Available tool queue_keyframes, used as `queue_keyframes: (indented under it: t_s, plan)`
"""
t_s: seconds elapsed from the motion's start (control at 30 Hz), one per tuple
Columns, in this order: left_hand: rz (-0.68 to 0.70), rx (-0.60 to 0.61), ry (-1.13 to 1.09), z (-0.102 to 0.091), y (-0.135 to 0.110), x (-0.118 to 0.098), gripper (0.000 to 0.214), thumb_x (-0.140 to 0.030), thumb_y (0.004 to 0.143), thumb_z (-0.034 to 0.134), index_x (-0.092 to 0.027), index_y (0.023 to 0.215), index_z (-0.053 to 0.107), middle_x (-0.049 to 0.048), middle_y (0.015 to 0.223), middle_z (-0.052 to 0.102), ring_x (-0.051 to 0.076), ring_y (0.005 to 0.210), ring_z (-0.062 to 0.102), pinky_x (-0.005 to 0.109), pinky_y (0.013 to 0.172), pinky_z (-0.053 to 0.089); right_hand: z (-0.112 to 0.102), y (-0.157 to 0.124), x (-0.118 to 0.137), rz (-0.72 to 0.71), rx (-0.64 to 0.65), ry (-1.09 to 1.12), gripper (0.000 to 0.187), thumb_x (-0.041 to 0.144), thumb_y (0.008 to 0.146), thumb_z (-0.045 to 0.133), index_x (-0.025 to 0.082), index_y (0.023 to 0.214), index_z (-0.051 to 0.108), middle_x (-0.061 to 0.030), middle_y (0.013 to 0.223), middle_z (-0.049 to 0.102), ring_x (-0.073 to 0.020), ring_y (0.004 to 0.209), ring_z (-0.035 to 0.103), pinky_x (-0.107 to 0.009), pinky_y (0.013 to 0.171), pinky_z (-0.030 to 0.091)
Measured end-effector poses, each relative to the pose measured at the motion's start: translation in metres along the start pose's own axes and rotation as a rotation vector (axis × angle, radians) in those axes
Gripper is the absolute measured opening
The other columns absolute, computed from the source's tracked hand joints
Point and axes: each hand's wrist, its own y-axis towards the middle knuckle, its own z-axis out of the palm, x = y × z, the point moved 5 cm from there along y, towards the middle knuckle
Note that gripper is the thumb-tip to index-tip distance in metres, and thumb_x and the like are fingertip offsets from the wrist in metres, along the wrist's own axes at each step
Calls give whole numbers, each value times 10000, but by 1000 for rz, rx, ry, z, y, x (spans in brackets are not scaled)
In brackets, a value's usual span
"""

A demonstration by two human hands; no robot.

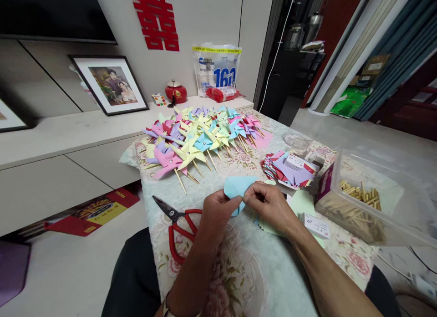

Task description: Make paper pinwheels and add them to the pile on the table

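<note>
Between my two hands, above the cloth-covered table, is a light blue paper sheet (238,185) with a folded corner. My left hand (218,210) is closed on its lower left part, thumb on top. Fingers of my right hand (268,201) pinch the paper near its middle; anything small inside that pinch is hidden. Red-handled scissors (177,223) lie at the left, blades partly apart. Beyond my hands rests a pile of finished paper pinwheels (201,137) on sticks. Pale green paper sheets (302,203) lie partly under my right wrist.
Coloured cut papers (290,171) are stacked at the right, a small white box (294,162) on top. Another small box (316,226) lies nearer. A clear plastic bin (403,207) holds short wooden sticks (365,198). A framed photo (112,84) stands on the cabinet.
</note>
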Motion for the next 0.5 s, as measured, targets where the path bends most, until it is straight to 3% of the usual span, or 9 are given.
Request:
queue_keyframes:
  t_s: [0.4,0.5]
  plan:
    - [-14,18,-4,-2,5,6,248,-305,561,819,-125,720,760,17,606,688,128,532,557,238,546,411,-4,-1,-6,88,49,165,211,354,809,677,170,706,673,6,663,592,-133,618,475,-269,591,361]
    - [-33,34,35,-2,5,5,240,-309,570,800,-126,718,755,19,603,684,143,541,576,249,554,425,-21,0,-10,42,-104,313,229,402,809,713,184,745,690,0,689,610,-141,634,505,-275,603,392]
